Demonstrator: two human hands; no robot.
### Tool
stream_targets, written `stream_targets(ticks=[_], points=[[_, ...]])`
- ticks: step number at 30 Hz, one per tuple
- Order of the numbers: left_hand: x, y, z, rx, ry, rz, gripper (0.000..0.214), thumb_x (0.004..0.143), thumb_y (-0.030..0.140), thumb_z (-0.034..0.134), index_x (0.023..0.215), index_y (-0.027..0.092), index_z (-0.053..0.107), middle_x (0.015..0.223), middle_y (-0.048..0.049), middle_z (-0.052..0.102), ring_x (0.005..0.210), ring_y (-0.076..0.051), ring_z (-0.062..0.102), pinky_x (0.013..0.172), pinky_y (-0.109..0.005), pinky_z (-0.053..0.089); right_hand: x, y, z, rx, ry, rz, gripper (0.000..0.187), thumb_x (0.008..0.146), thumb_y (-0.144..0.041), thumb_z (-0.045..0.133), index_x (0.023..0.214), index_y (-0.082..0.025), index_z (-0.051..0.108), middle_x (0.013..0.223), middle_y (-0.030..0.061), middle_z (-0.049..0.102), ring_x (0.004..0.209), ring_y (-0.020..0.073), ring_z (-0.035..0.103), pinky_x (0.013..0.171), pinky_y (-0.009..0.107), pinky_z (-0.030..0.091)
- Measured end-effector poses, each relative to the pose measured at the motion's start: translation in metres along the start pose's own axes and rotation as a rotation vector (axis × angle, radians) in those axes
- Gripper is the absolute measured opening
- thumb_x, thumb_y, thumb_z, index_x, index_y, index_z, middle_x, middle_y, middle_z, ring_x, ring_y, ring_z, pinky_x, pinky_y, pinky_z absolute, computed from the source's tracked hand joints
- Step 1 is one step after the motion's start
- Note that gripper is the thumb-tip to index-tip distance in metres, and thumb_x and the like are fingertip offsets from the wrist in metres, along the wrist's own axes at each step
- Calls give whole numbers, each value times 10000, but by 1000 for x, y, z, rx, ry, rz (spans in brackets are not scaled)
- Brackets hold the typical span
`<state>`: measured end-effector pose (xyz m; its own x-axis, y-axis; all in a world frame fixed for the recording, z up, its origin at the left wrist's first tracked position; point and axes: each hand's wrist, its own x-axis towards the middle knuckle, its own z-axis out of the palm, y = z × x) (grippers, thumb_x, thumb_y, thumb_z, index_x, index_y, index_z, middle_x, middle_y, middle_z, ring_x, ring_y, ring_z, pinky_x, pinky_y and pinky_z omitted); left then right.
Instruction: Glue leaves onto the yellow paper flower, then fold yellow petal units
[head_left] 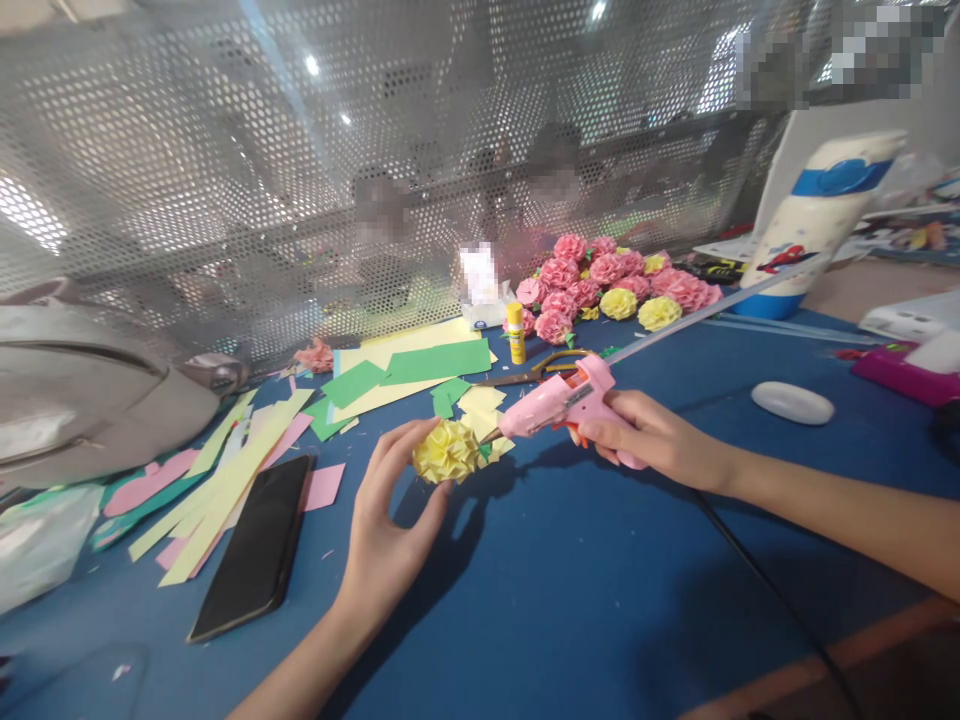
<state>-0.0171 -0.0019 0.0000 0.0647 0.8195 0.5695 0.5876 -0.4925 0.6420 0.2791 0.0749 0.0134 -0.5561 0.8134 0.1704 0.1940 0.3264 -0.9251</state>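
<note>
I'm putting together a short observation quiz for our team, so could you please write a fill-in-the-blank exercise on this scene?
1. The right hand holds a glue gun whose body is coloured ____.
2. The colour of the paper flower in the left hand is ____.
3. The phone lies on a tabletop whose colour is ____.
4. Rather than lying flat, the glue stick stands ____.

Missing words: pink; yellow; blue; upright.

You had one view, from your own head, looking forward and down over the blue desk (pixel 540 600). It sat near enough to show your left hand (pixel 397 520) and right hand (pixel 649 435) large, around mid-frame. The perforated screen (pixel 420 110) stood farther off, across the top; what lay beyond seemed too blurred to judge.
</note>
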Motion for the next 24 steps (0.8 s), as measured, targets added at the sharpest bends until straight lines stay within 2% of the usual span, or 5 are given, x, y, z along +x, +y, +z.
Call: stream_targets(ticks=[7, 13, 19, 24], points=[[2, 0, 3, -71, -15, -64, 405, 932, 273, 605, 1330, 325, 555, 1344, -46, 557, 1252, -242, 534, 1059, -408, 440, 1, 4, 0, 35, 10, -3, 543, 885, -660, 606, 866, -118, 642, 550, -22, 484, 452, 74, 406, 410, 213, 290], [0, -1, 3, -153, -56, -123, 434, 944, 297, 603, 1370, 317, 519, 1357, -48, 569, 1237, -229, 560, 1064, -398, 453, 3, 3, -1, 101, 5, -11, 538, 888, -641, 614, 905, -106, 667, 562, -7, 498, 475, 90, 445, 429, 217, 321], [-1, 0, 5, -194, -79, -91, 460, 941, 255, 616, 1383, 336, 513, 1380, -34, 543, 1301, -214, 510, 1101, -356, 422, 5, 2, 2, 200, 21, -15, 520, 886, -628, 621, 872, -110, 667, 553, -38, 406, 484, 84, 390, 461, 226, 366], [-2, 1, 4, -215, -99, -47, 437, 943, 212, 606, 1360, 321, 535, 1355, -48, 542, 1294, -216, 509, 1099, -353, 422, 2, 0, 3, 243, -26, -20, 518, 895, -632, 606, 822, -121, 653, 563, -42, 384, 481, 78, 374, 455, 221, 354]])
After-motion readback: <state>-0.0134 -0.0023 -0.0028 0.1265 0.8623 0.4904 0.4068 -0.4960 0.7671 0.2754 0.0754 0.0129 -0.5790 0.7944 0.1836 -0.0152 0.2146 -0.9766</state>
